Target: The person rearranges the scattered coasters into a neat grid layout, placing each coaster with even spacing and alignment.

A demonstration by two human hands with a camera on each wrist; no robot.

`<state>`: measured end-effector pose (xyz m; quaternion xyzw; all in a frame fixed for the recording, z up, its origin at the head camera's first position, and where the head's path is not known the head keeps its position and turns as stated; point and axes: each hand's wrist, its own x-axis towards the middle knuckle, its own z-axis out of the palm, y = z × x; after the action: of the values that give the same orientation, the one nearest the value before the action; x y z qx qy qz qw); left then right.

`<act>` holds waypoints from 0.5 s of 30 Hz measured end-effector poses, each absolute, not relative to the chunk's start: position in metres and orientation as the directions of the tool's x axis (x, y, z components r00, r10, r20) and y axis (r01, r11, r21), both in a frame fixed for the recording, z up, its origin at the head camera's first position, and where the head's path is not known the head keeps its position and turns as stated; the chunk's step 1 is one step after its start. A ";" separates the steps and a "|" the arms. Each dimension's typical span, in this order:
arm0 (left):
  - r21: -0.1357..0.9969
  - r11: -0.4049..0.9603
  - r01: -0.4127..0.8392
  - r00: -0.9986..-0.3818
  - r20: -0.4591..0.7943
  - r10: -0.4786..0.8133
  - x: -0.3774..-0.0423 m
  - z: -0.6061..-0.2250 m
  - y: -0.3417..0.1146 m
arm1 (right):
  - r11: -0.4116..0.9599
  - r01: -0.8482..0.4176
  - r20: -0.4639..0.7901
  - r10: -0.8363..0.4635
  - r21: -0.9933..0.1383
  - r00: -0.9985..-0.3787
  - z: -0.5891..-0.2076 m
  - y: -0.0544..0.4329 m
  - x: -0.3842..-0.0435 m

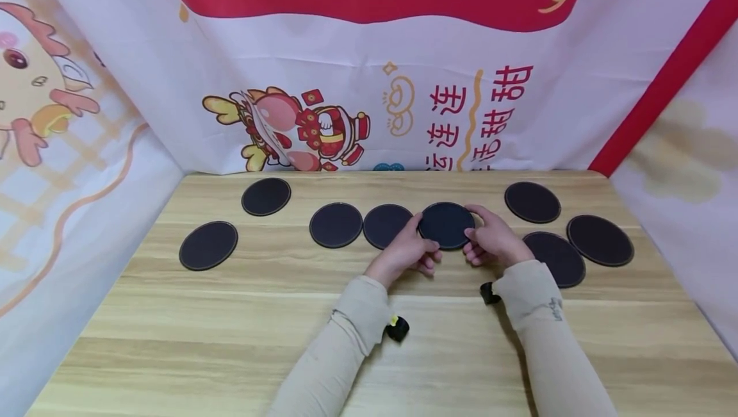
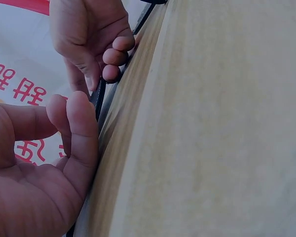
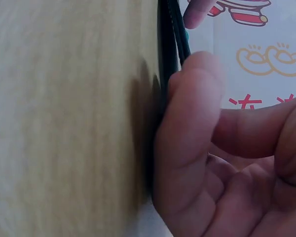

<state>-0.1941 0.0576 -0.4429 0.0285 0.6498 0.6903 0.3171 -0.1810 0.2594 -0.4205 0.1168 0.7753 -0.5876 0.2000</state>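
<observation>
Both hands hold one round black coaster (image 1: pixel 445 225) by its edges, low over the wooden table. My left hand (image 1: pixel 406 252) has its thumb and index finger at the coaster's left side, the other fingers curled below. At the right side, my right hand (image 1: pixel 492 237) grips the rim with thumb and index finger. A second coaster (image 1: pixel 385 225) lies just left of the held one, partly behind the left hand. Seen edge-on in the right wrist view, the held coaster (image 3: pixel 177 29) is a thin dark strip beyond the right hand (image 3: pixel 202 148).
Left of the hands lie three coasters, one in the row (image 1: pixel 336 225) and two farther off (image 1: pixel 266 196) (image 1: pixel 209 245). Three coasters lie at the right, one (image 1: pixel 556 260) partly under the right sleeve. A printed cloth (image 1: pixel 323 45) hangs behind the wooden table (image 1: pixel 230 340).
</observation>
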 end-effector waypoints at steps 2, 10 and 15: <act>0.913 0.045 -0.405 -0.797 -0.377 0.471 -0.195 -0.444 0.057 | 0.302 0.420 -0.454 -0.052 -0.856 -0.889 -0.420 0.259 -0.181; 0.914 0.050 -0.403 -0.797 -0.377 0.472 -0.195 -0.444 0.057 | 0.344 0.413 -0.455 -0.050 -0.843 -0.889 -0.420 0.258 -0.183; 0.915 0.049 -0.401 -0.797 -0.375 0.473 -0.193 -0.441 0.057 | 0.350 0.417 -0.459 -0.046 -0.839 -0.887 -0.420 0.258 -0.183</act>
<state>-0.1928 0.0569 -0.4414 0.0276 0.6510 0.6891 0.3173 -0.1827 0.2585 -0.4205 0.1166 0.7951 -0.5580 0.2070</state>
